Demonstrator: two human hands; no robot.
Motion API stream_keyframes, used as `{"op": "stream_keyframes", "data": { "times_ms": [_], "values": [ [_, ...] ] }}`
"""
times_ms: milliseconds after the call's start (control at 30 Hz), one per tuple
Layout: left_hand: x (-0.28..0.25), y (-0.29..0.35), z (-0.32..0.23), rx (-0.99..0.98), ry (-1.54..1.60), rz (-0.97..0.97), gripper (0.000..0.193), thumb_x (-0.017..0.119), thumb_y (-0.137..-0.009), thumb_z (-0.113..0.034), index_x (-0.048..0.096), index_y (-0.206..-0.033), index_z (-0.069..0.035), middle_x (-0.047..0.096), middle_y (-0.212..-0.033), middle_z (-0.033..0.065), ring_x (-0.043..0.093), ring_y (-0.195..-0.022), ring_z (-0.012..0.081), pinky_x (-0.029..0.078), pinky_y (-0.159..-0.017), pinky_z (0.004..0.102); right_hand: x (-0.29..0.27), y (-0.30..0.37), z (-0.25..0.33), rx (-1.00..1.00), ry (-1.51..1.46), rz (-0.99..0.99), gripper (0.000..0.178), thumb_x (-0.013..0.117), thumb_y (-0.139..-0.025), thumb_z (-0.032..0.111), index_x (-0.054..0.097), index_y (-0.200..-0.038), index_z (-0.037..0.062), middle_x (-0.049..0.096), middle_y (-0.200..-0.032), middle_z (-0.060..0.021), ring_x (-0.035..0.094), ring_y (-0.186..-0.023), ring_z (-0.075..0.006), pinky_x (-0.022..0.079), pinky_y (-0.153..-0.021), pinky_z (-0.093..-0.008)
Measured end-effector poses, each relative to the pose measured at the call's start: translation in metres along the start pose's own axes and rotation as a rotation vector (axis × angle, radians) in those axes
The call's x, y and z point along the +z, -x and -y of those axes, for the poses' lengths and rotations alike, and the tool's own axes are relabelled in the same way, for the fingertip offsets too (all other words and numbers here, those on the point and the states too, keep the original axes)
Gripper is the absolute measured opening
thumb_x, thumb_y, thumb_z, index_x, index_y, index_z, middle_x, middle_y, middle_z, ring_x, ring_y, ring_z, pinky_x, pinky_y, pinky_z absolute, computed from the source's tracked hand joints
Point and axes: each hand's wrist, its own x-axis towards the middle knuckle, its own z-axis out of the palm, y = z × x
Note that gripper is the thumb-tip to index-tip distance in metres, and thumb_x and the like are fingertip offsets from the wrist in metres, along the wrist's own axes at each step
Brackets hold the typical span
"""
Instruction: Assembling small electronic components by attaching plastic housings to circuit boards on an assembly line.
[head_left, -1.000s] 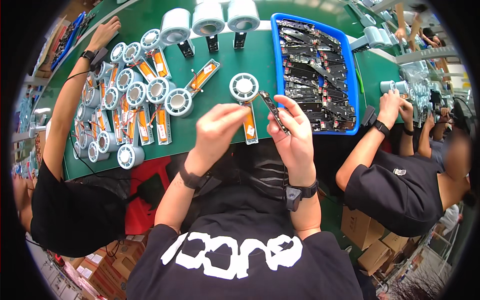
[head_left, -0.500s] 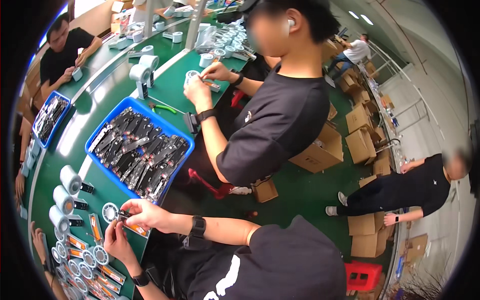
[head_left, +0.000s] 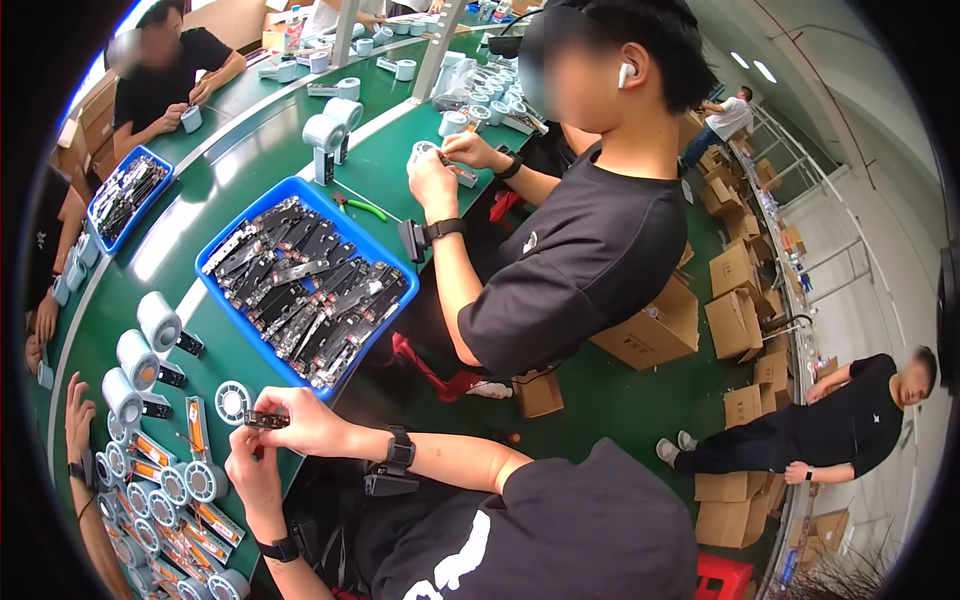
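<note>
My right hand [head_left: 312, 424] is closed on a short dark module [head_left: 266, 420] with small parts along its side, held between thumb and fingers. Just below, my left hand [head_left: 254, 470] has its fingers drawn together at the module's lower left edge; the exact contact is partly hidden. Behind the fingers, a grey round fan housing [head_left: 233, 402] with a ring of slots lies on the green table. My right wrist wears a black band [head_left: 400, 450], and another black band [head_left: 282, 549] is on my left wrist.
A blue bin [head_left: 212, 284] of dark slim assemblies stands beyond my right hand. Grey fan bodies [head_left: 122, 395] and opened fans with orange parts [head_left: 205, 482] crowd the near left. A co-worker's hand [head_left: 80, 415] rests at the left; another co-worker [head_left: 590, 250] works at the right.
The whole view has shifted slightly. The dark module has been turned, so more of its long side shows above my left fingers. Both hands stay close together beside the fan housing.
</note>
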Motion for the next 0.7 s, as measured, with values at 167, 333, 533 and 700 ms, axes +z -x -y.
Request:
{"op": "stream_keyframes", "data": {
  "times_ms": [167,333,533,700],
  "values": [
    [-0.013,0.008,-0.005,-0.074,-0.034,-0.018,0.025,0.074,-0.083,0.003,0.060,-0.103,-0.002,0.069,-0.084,0.0110,0.068,-0.069,0.0202,0.051,-0.061,0.0297,0.009,0.002,-0.009,-0.101,0.157,-0.032,0.025,0.075,-0.083,0.007,0.062,-0.103,-0.0031,0.068,-0.089,-0.0085,0.065,-0.081,-0.0129,0.054,-0.075,-0.0305],
    [-0.006,-0.007,-0.029,-0.041,0.006,-0.065,0.019,0.073,-0.077,0.006,0.071,-0.095,-0.001,0.071,-0.087,0.0119,0.068,-0.075,0.0218,0.054,-0.069,0.0303,0.000,0.005,-0.004,0.029,-0.159,0.016,0.028,0.073,-0.089,0.004,0.060,-0.113,-0.0001,0.067,-0.096,-0.0065,0.063,-0.079,-0.0105,0.054,-0.064,-0.0264],
    [0.010,-0.006,-0.015,0.005,0.096,-0.175,0.016,0.078,-0.076,0.003,0.072,-0.091,0.000,0.071,-0.086,0.0120,0.070,-0.076,0.0226,0.055,-0.066,0.0297,-0.008,0.001,-0.012,-0.025,-0.105,-0.052,0.029,0.072,-0.092,0.003,0.059,-0.117,-0.0021,0.067,-0.100,-0.0062,0.061,-0.073,-0.0081,0.050,-0.062,-0.0222],
    [0.003,0.005,-0.014,-0.073,0.200,-0.211,0.016,0.079,-0.077,0.001,0.073,-0.092,-0.001,0.070,-0.084,0.0099,0.067,-0.072,0.0224,0.053,-0.062,0.0309,-0.013,0.010,-0.010,0.080,-0.082,0.027,0.031,0.064,-0.098,0.008,0.059,-0.128,-0.0006,0.065,-0.102,-0.0031,0.055,-0.073,-0.0064,0.046,-0.065,-0.0214]
  ]
}}
